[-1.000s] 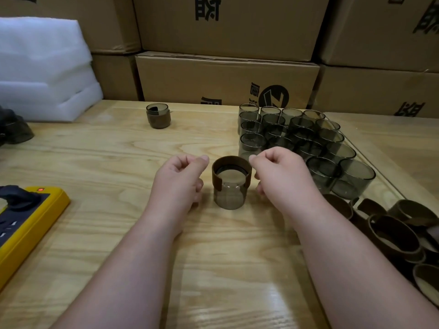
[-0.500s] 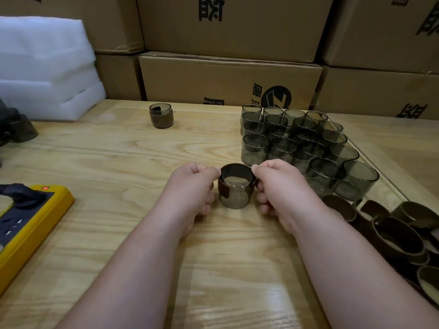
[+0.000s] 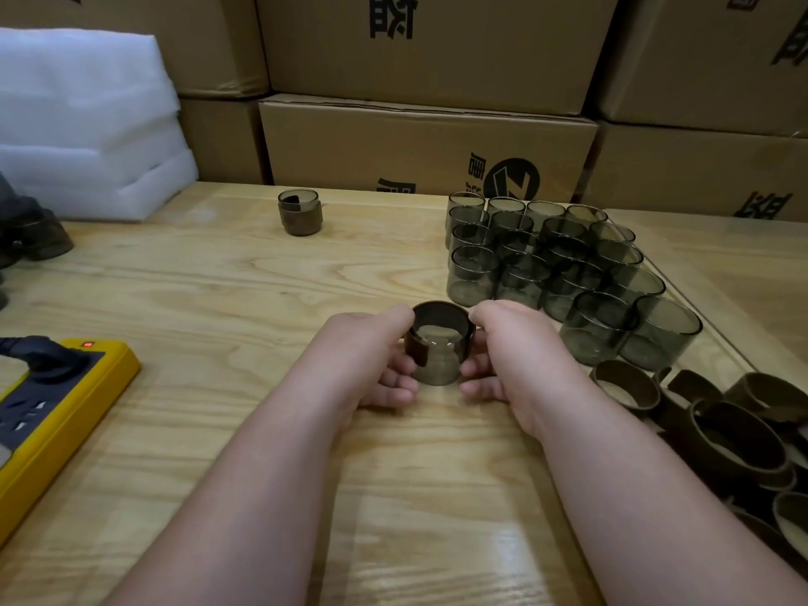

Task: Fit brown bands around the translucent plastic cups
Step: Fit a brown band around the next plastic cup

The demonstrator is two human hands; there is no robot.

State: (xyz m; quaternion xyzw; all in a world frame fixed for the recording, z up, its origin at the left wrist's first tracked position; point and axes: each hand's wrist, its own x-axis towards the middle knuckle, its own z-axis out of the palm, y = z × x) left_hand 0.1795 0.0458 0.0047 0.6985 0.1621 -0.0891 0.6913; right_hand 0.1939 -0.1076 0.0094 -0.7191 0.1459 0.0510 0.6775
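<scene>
Fingers of my left hand (image 3: 371, 356) and right hand (image 3: 511, 347) pinch the brown band (image 3: 441, 319) around a translucent cup (image 3: 437, 363), standing mid-table (image 3: 218, 290), near the unbanded cups (image 3: 546, 264).

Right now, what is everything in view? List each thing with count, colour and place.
Cup in hand: one, smoky translucent, centre of table.
Brown band: one, round that cup's upper part.
Banded cup: one, far centre-left.
Bare cups: about twenty, smoky grey, clustered far right.
Loose bands: a pile, brown, near right.
Power strip: one, yellow, left edge.
Foam sheets: white stack, far left.
Cardboard boxes: brown, stacked behind.
Table: light wood.
Left hand: grips the cup.
Right hand: grips the cup.
</scene>
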